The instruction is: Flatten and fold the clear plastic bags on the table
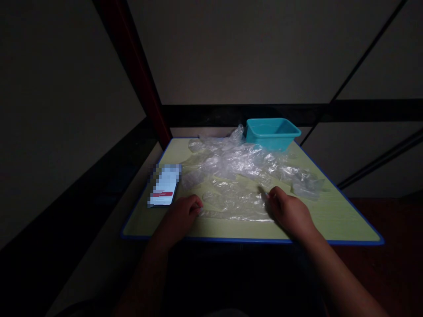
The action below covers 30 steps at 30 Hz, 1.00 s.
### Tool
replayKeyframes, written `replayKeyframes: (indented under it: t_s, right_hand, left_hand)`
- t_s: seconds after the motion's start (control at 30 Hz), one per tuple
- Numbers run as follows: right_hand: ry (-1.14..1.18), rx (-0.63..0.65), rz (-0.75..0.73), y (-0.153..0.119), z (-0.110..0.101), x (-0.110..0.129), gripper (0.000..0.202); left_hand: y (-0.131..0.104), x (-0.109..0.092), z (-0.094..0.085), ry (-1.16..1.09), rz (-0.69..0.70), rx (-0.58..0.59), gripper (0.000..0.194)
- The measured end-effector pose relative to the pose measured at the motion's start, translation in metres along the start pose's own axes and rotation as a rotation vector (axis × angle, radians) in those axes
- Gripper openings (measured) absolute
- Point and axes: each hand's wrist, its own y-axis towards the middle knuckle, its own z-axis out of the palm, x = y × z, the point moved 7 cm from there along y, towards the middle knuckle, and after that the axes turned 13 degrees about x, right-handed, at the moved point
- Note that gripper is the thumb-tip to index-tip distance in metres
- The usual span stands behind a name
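A clear plastic bag (239,200) lies spread out near the front of the small table. My left hand (181,215) pinches it at its near left corner, thumb and fingers pressed together. On the other side, my right hand (291,211) is closed with its fingertips at the bag's right edge; the exact grip is partly hidden by the curled fingers. Beyond this bag, a loose heap of crumpled clear plastic bags (231,160) stretches across the table.
A turquoise plastic basket (272,141) stands at the table's back right corner. A phone (166,185) with a lit screen lies at the left edge. The pale table (343,224) has a blue rim, with a wall behind it.
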Motion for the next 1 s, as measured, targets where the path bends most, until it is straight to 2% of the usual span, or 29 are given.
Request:
replayKeyframes:
  t_s: [0.23, 0.5, 0.57, 0.67, 0.73, 0.77, 0.83, 0.9, 1.0]
  right_hand:
    - [-0.078, 0.018, 0.05, 0.0, -0.002, 0.004, 0.016]
    - [-0.11, 0.012, 0.066, -0.001, -0.001, 0.005, 0.017]
    - [-0.12, 0.009, 0.065, -0.001, -0.002, 0.006, 0.018]
    - [-0.128, 0.003, 0.06, -0.002, -0.003, 0.007, 0.018]
    - [-0.13, 0.0, 0.058, -0.002, -0.003, 0.008, 0.018]
    - [-0.131, -0.002, 0.056, -0.002, -0.003, 0.008, 0.019]
    - [-0.133, -0.009, 0.049, -0.002, -0.003, 0.008, 0.02]
    - [-0.138, -0.016, 0.044, -0.002, -0.003, 0.008, 0.018]
    - [-0.145, -0.014, 0.046, -0.002, -0.003, 0.008, 0.017]
  left_hand:
    - [0.0, -0.006, -0.003, 0.133, -0.057, 0.016, 0.007]
    - [0.0, -0.001, -0.005, 0.206, -0.017, -0.014, 0.008]
    - [-0.006, -0.006, -0.011, 0.227, 0.008, -0.119, 0.009]
    - [-0.029, -0.031, -0.016, 0.302, 0.127, -0.427, 0.018]
    - [-0.046, -0.055, -0.002, 0.332, 0.272, -0.549, 0.024]
    - [-0.05, -0.069, 0.012, 0.365, 0.375, -0.528, 0.028]
    - [-0.051, -0.094, 0.047, 0.439, 0.525, -0.365, 0.043]
    - [-0.044, -0.108, 0.075, 0.482, 0.535, -0.212, 0.061]
    - [-0.03, -0.122, 0.098, 0.532, 0.522, -0.143, 0.08]
